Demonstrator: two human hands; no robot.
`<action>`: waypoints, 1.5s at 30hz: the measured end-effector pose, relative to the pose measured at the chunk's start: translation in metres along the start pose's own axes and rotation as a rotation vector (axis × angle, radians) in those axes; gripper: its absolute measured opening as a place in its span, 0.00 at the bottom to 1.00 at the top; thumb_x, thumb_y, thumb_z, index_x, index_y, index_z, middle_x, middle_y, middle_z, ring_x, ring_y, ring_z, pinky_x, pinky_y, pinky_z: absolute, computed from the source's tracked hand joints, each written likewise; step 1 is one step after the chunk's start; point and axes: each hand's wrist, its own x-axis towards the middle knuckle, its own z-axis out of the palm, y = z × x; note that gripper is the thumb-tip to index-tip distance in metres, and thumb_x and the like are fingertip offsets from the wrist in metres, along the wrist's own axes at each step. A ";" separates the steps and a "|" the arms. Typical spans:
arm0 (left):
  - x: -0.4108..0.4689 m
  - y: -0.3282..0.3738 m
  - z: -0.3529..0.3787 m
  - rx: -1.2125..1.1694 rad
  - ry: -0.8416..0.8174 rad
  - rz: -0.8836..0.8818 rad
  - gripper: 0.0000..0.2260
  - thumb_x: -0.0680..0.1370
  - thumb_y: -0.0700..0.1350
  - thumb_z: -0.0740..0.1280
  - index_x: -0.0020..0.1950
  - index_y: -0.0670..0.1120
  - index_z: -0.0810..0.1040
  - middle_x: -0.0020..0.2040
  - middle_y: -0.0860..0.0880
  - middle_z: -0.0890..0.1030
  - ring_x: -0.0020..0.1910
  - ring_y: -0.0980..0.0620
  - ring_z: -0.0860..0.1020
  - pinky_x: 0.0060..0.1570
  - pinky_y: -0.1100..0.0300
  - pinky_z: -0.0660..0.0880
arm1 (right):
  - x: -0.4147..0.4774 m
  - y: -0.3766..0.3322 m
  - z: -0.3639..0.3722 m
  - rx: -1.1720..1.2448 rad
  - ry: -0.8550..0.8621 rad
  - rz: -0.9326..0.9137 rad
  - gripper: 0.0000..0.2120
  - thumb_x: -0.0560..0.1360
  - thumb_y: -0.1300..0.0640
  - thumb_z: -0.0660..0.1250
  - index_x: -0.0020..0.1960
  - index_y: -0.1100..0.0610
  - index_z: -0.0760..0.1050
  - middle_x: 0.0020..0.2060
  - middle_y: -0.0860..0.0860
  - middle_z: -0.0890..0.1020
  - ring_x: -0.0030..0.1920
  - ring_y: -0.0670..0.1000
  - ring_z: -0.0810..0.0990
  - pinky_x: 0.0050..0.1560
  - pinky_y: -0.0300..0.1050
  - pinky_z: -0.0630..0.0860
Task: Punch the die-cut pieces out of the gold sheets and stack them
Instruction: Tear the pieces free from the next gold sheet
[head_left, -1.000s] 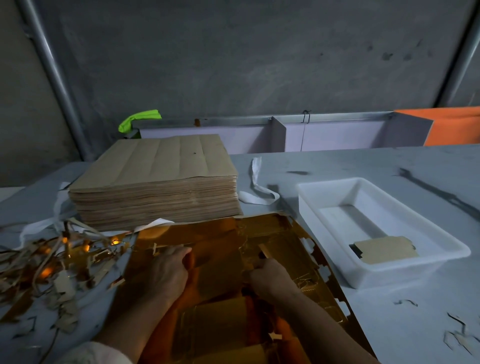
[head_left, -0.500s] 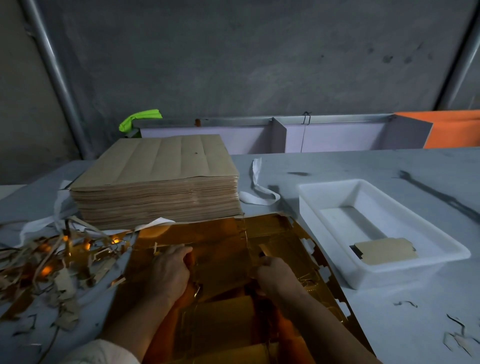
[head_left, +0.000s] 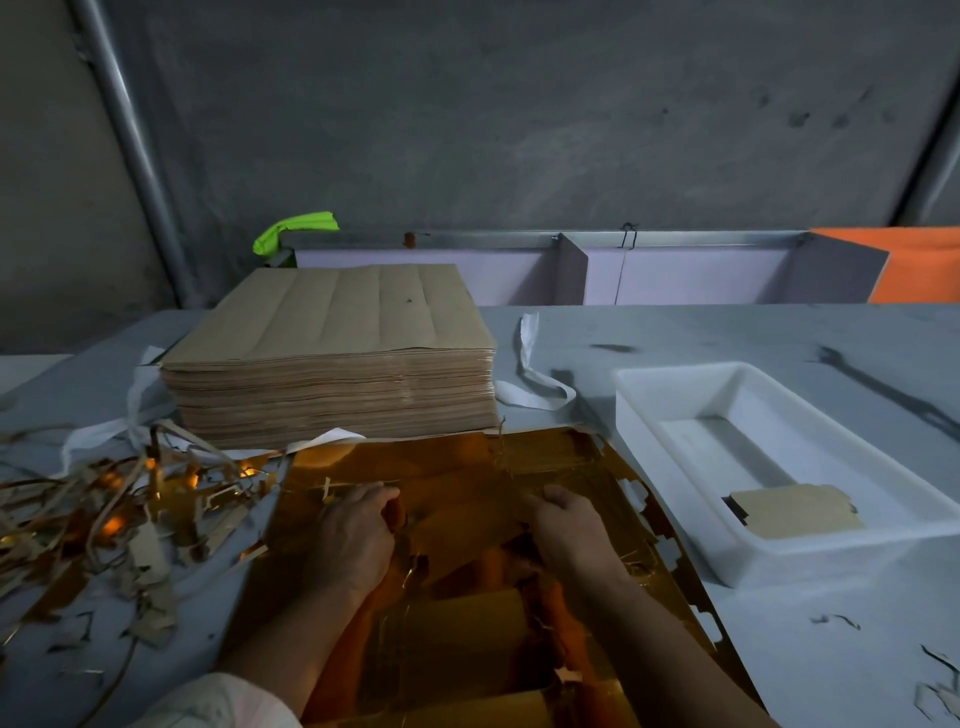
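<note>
Right now I am working on the gold sheet (head_left: 571, 467), which is lying flat on the near side of the table (head_left: 779, 332), probably so that the surface is backing it while I am pulling. My left hand (head_left: 358, 535) and right hand (head_left: 566, 530), two in all, are both curling their fingers onto opposite edges of one die-cut piece (head_left: 457, 540) between them. They are gripping it, I judge, to tear it free evenly. I cannot tell whether more gold sheets are lying underneath. To my left one scrap pile (head_left: 130, 519) of torn strips is spreading, too tangled to count. To my right one white tray (head_left: 810, 545) is waiting within reach, holding a finished piece (head_left: 795, 512) brown side up, with a dark edge showing beneath it, so perhaps more than one. Farther back one tall stack of brown-backed sheets (head_left: 332, 358) is sitting, far too many to count, with a loose white strap (head_left: 530, 374) lying beside it.
</note>
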 end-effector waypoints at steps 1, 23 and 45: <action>0.000 0.000 0.000 0.002 0.005 0.002 0.21 0.82 0.39 0.57 0.73 0.56 0.68 0.74 0.54 0.67 0.73 0.51 0.64 0.70 0.52 0.66 | 0.001 -0.001 0.001 0.038 0.014 0.002 0.08 0.82 0.54 0.60 0.56 0.58 0.74 0.46 0.54 0.83 0.44 0.54 0.84 0.44 0.50 0.84; 0.007 -0.007 0.010 0.069 -0.004 0.049 0.18 0.83 0.50 0.55 0.73 0.59 0.66 0.72 0.55 0.68 0.70 0.54 0.66 0.71 0.53 0.63 | -0.002 -0.020 -0.018 0.780 0.038 0.145 0.08 0.80 0.57 0.62 0.56 0.60 0.72 0.47 0.63 0.81 0.41 0.57 0.81 0.41 0.47 0.79; 0.005 0.001 0.004 0.342 -0.181 0.156 0.31 0.75 0.72 0.52 0.76 0.63 0.57 0.76 0.54 0.59 0.74 0.47 0.57 0.70 0.47 0.57 | 0.006 -0.045 -0.025 0.795 0.153 0.026 0.04 0.72 0.56 0.62 0.41 0.56 0.74 0.33 0.54 0.81 0.34 0.54 0.80 0.49 0.57 0.79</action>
